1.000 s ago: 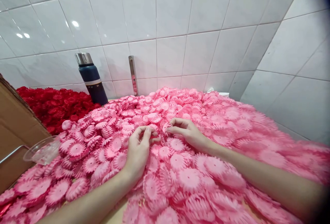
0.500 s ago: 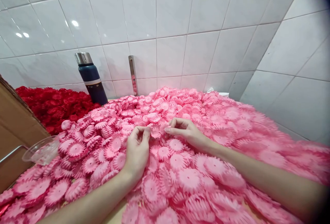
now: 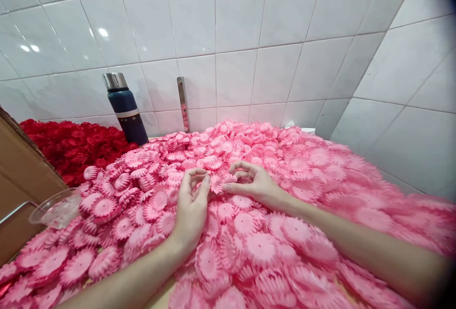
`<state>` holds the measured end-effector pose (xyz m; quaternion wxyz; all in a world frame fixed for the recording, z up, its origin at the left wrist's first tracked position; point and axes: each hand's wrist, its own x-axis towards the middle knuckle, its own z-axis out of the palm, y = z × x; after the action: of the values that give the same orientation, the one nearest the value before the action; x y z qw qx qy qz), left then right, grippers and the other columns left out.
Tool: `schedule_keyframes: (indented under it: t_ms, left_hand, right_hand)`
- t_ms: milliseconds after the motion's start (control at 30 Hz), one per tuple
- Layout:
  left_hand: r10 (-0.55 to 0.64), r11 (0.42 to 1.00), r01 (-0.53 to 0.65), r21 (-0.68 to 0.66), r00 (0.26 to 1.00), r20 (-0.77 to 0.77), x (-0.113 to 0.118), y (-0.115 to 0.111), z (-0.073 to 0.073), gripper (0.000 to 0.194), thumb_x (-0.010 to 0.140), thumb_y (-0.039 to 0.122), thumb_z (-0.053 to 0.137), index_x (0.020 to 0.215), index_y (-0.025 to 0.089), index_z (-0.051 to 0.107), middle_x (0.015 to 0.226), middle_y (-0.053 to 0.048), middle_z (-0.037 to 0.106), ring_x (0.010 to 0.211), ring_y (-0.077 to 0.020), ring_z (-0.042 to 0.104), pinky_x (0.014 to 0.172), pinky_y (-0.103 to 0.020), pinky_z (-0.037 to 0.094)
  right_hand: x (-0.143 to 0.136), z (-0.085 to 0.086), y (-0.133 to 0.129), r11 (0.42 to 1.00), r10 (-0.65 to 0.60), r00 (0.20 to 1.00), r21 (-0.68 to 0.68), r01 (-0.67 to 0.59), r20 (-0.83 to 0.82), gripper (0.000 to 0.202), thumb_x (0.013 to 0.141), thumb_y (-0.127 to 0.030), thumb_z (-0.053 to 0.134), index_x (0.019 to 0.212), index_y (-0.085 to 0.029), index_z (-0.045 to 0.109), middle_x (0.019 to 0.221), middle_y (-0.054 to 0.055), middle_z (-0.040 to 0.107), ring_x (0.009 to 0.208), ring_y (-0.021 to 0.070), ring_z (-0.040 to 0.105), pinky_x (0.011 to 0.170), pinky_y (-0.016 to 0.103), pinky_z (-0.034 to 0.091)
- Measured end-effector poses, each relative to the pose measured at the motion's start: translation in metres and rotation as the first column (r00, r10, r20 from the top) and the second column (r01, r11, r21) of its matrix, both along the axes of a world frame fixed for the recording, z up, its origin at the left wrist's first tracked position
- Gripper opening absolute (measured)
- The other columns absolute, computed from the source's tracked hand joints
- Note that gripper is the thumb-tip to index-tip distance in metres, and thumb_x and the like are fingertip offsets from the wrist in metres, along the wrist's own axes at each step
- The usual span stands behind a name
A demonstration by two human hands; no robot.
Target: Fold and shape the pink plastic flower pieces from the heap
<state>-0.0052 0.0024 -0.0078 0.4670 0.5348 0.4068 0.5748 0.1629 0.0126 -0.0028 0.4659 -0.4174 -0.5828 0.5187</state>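
Pink pleated fabric discs [image 3: 261, 247] lie heaped across the table, many with a small dark hole in the middle. Over the centre of the heap, my left hand [image 3: 194, 204] has its fingers curled toward the thumb. My right hand [image 3: 254, 185] faces it from the right, thumb and fingers bent together. A small pink disc [image 3: 216, 183] shows between the two sets of fingertips, touching or very near both. Whether it is gripped, and by which hand, is hard to tell against the pink behind.
A dark blue bottle [image 3: 128, 114] stands at the back left beside red discs [image 3: 78, 147]. At the left are a cardboard box [image 3: 24, 185] and a clear plastic dish [image 3: 57, 209]. A metal strip [image 3: 183, 105] is upright against the tiled wall [image 3: 238, 81].
The fingers of my right hand have spread a little from its thumb, and its thumb tip sits slightly lower and further left. My left fingers have loosened slightly from the thumb.
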Motion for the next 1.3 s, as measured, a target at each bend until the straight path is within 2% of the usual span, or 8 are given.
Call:
schedule_keyframes:
  t_ms: [133, 233, 367, 500, 700, 933, 1100, 1300]
  left_hand:
    - [-0.051, 0.999, 0.050, -0.020, 0.997, -0.062, -0.002, 0.000, 0.001, 0.013, 0.079, 0.018, 0.052, 0.082, 0.019, 0.064, 0.092, -0.003, 0.066, 0.087, -0.0169, 0.060, 0.080, -0.029, 0.048]
    - [-0.073, 0.996, 0.068, -0.063, 0.994, -0.075, -0.002, -0.002, 0.004, 0.018, 0.079, 0.021, 0.052, 0.082, 0.017, 0.070, 0.096, -0.006, 0.069, 0.093, -0.0205, 0.061, 0.079, -0.030, 0.049]
    - [-0.043, 0.999, 0.041, -0.027, 0.995, -0.088, 0.000, -0.005, 0.008, 0.018, 0.070, 0.024, 0.068, 0.085, 0.015, 0.069, 0.091, -0.007, 0.071, 0.088, -0.0204, 0.064, 0.080, -0.031, 0.050]
    - [0.013, 0.999, -0.008, 0.038, 0.992, -0.126, 0.000, -0.004, 0.008, 0.008, 0.071, 0.019, 0.066, 0.078, 0.015, 0.068, 0.084, -0.005, 0.070, 0.084, -0.0182, 0.064, 0.081, -0.030, 0.050]
    - [0.006, 1.000, -0.005, 0.004, 0.982, -0.191, 0.000, -0.003, 0.009, 0.009, 0.072, 0.016, 0.063, 0.074, 0.015, 0.072, 0.087, -0.007, 0.071, 0.084, -0.0193, 0.065, 0.080, -0.031, 0.050]
    - [-0.023, 1.000, 0.025, 0.009, 0.978, -0.207, 0.000, -0.004, 0.010, 0.013, 0.071, 0.027, 0.068, 0.073, 0.015, 0.073, 0.083, -0.008, 0.070, 0.080, -0.0192, 0.064, 0.074, -0.029, 0.050]
    - [-0.088, 0.996, 0.092, 0.006, 0.972, -0.219, -0.001, -0.002, 0.008, 0.016, 0.069, 0.029, 0.072, 0.075, 0.015, 0.073, 0.084, -0.008, 0.071, 0.080, -0.0197, 0.064, 0.076, -0.029, 0.049]
    - [0.017, 0.999, -0.010, 0.033, 0.971, -0.238, -0.002, -0.001, 0.006, 0.014, 0.072, 0.028, 0.068, 0.076, 0.015, 0.071, 0.083, -0.007, 0.070, 0.081, -0.0197, 0.063, 0.077, -0.030, 0.048]
  right_hand:
    - [0.000, -0.001, 0.000, 0.999, -0.036, 0.995, 0.040, 0.032, 0.090, 0.036, 0.066, -0.034, 0.076, 0.091, -0.019, 0.056, 0.057, -0.005, 0.055, 0.055, 0.0102, 0.055, 0.050, 0.021, 0.041]
    - [0.000, -0.004, 0.002, 0.997, -0.050, 0.993, 0.069, 0.043, 0.106, 0.031, 0.068, -0.036, 0.074, 0.087, -0.018, 0.057, 0.056, -0.005, 0.055, 0.051, 0.0090, 0.052, 0.047, 0.020, 0.039]
    - [0.000, -0.005, 0.004, 0.996, -0.011, 0.998, 0.093, 0.005, 0.065, 0.028, 0.072, -0.038, 0.070, 0.089, -0.018, 0.060, 0.069, 0.000, 0.063, 0.066, 0.0126, 0.061, 0.062, 0.026, 0.047]
    - [0.000, -0.003, 0.004, 0.997, 0.004, 1.000, 0.078, -0.005, 0.022, 0.036, 0.067, -0.035, 0.074, 0.095, -0.018, 0.060, 0.079, 0.002, 0.066, 0.078, 0.0156, 0.064, 0.076, 0.032, 0.050]
    - [0.002, -0.006, 0.005, 1.000, 0.007, 0.999, 0.001, -0.007, -0.049, 0.033, 0.065, -0.032, 0.077, 0.082, -0.019, 0.052, 0.063, -0.002, 0.064, 0.061, 0.0128, 0.062, 0.061, 0.026, 0.048]
    - [0.002, -0.006, 0.004, 0.999, -0.023, 0.993, -0.025, 0.020, -0.112, 0.041, 0.059, -0.030, 0.081, 0.073, -0.020, 0.044, 0.054, -0.008, 0.056, 0.049, 0.0080, 0.054, 0.048, 0.019, 0.039]
    - [0.002, -0.003, 0.004, 1.000, 0.000, 0.996, -0.026, -0.002, -0.085, 0.034, 0.064, -0.034, 0.077, 0.076, -0.018, 0.051, 0.062, -0.002, 0.065, 0.056, 0.0094, 0.059, 0.054, 0.021, 0.044]
    - [0.002, -0.003, 0.004, 0.999, 0.022, 0.996, -0.040, -0.026, -0.086, 0.032, 0.065, -0.036, 0.076, 0.082, -0.018, 0.056, 0.067, 0.001, 0.069, 0.063, 0.0137, 0.065, 0.060, 0.025, 0.049]
